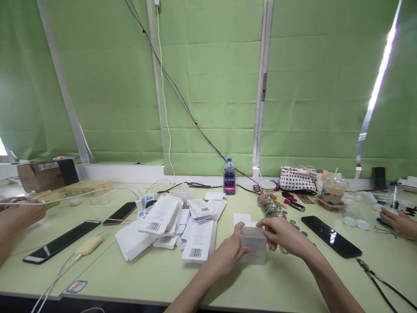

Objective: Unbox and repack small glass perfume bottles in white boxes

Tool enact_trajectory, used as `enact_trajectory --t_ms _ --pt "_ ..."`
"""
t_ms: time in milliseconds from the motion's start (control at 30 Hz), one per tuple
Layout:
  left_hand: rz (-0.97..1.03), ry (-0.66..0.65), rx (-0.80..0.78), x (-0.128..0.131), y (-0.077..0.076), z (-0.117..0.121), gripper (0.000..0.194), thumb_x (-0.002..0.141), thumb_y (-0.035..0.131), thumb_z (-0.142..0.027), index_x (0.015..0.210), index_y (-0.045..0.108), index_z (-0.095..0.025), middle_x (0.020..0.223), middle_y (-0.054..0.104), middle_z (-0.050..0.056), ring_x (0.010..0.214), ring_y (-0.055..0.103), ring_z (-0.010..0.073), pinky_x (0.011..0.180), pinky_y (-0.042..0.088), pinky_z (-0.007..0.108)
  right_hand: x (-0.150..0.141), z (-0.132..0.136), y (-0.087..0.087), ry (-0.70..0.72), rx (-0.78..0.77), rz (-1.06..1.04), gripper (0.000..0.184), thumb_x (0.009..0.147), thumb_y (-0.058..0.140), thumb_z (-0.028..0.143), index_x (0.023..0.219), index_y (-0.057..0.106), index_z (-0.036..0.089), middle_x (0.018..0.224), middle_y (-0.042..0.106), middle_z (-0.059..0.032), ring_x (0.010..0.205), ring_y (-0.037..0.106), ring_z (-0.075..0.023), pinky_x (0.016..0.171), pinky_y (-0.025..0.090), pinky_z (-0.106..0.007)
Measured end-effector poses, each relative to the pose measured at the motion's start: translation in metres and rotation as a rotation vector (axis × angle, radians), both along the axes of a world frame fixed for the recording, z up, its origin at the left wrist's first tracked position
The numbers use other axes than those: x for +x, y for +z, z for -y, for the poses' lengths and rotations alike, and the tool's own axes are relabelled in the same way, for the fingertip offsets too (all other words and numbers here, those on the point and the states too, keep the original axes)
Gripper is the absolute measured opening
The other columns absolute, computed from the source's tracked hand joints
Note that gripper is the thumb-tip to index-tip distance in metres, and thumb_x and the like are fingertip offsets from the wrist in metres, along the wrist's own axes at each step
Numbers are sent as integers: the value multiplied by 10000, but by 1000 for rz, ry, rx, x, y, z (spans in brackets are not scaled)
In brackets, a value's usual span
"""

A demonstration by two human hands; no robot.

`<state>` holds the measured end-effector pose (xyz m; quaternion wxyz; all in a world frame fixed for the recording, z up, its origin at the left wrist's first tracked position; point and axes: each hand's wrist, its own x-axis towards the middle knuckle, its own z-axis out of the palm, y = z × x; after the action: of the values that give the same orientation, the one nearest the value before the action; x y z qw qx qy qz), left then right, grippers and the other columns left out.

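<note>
A small white box (253,245) stands upright near the front of the table, its top facing me open. My left hand (232,248) grips its left side, thumb across the near face and fingers behind. At the upper right edge, the bent fingers of my right hand (280,234) pinch the box's rim. Just behind the box lies a white paper piece or flap (242,218); whether it joins the box I cannot tell. Left of my hands is a heap of flat, folded white boxes (199,240) with barcodes. Small round discs (304,233) lie beyond my right hand.
Phones lie at right (331,236) and left (61,241). Pliers (374,276) rest at the right front. A bottle (229,177), a patterned pouch (298,178) and a drink cup (334,190) stand at the back. Other people's hands show at far left (26,213) and far right (399,221).
</note>
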<state>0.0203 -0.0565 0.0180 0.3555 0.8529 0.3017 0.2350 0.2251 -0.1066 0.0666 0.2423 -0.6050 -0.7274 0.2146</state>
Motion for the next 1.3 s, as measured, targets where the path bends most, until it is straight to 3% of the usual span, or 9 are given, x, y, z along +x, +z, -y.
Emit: enact_trajectory --t_ms 233,433,867,1300 --pt "-27 34 -2 0 -9 -3 661 897 447 -347 1449 108 -214 1105 633 131 944 600 253 805 435 344 -1 0 -1 -37 -3 13 317 849 383 210 1037 631 153 579 668 4 540 648 -137 586 460 -214" --pt "-16 20 2 2 -12 -7 777 886 449 -288 1472 -56 -205 1155 614 133 944 585 236 821 429 333 0 -2 -3 -17 14 31 298 845 380 214 1000 628 161 574 654 9 501 628 -129 558 456 -207" --pt "-19 59 67 0 -15 -6 805 868 482 -305 1478 -36 -216 1250 572 137 967 580 252 824 427 333 1 -3 -5 5 -13 -16 280 842 383 211 992 611 148 575 614 13 489 605 -117 504 463 -187" --pt "22 55 29 2 -15 -5 803 860 501 -293 1479 -9 -237 1185 614 127 944 598 248 818 438 345 2 -2 -7 -3 -86 -87 252 906 359 295 999 564 183 547 584 26 445 570 -101 429 429 -160"
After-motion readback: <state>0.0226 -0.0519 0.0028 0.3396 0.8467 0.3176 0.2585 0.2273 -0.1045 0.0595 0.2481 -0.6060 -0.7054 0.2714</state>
